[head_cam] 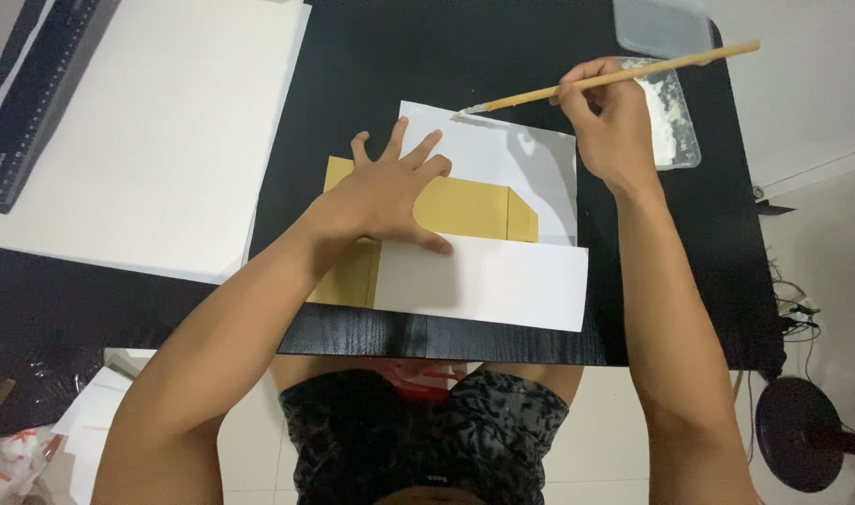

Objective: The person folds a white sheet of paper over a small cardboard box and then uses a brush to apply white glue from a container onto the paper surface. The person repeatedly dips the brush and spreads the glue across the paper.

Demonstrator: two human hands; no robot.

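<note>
My left hand [390,192] lies flat with fingers spread on a tan cardboard piece [474,208] on the black table [465,56]. A white paper strip [483,281] covers the cardboard's near part, and another white sheet [511,154] lies behind it. My right hand [610,117] grips a wooden-handled brush [624,77]; its tip rests at the far white sheet's top left corner. Just right of that hand stands a clear tray [675,126] with white paste.
A large white board [156,122] lies at the left with a black ruler [35,93] along its far left side. A clear plastic lid [661,23] sits at the back right. Off the table's right edge are cables and a round black stand base [801,430].
</note>
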